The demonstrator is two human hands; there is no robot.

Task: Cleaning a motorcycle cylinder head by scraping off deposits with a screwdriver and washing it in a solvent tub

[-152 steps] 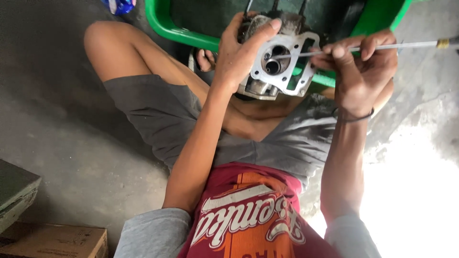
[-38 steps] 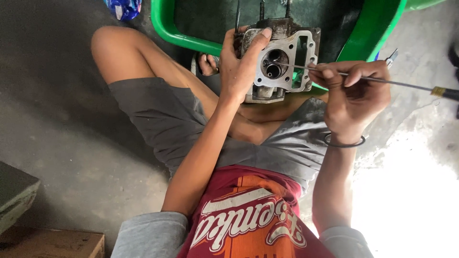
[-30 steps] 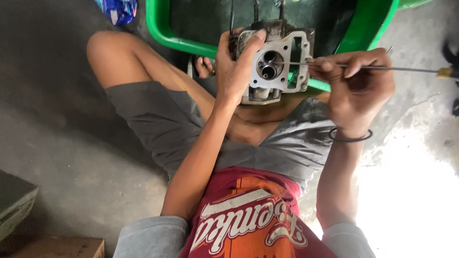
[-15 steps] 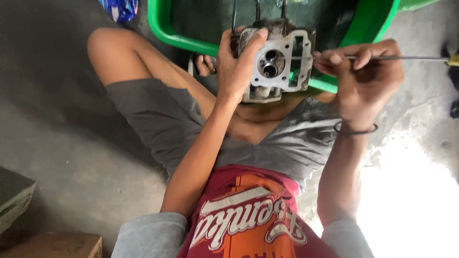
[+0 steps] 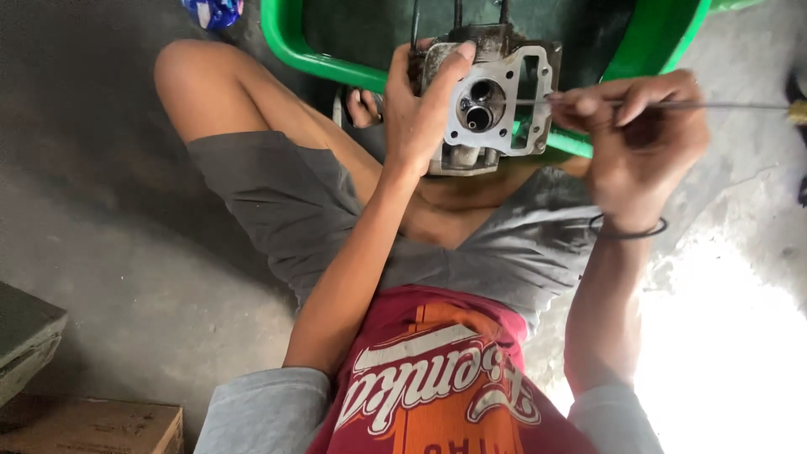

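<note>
Lighting is pretty uneven here. The lower right of the frame is totally blown out, just pure white glare on the concrete floor (image 5: 723, 353), so the light comes in from that side. The left half goes dim and murky, and the cardboard box (image 5: 92, 429) in the lower left corner sits in shadow. The metal engine part (image 5: 496, 101) at top centre is lit well enough to see its pale face and dark bores. The right hand (image 5: 639, 143) looks a bit soft, and the thin rod (image 5: 698, 106) it holds smears out toward the right edge. Overall grainy, low contrast in the shadows.
</note>
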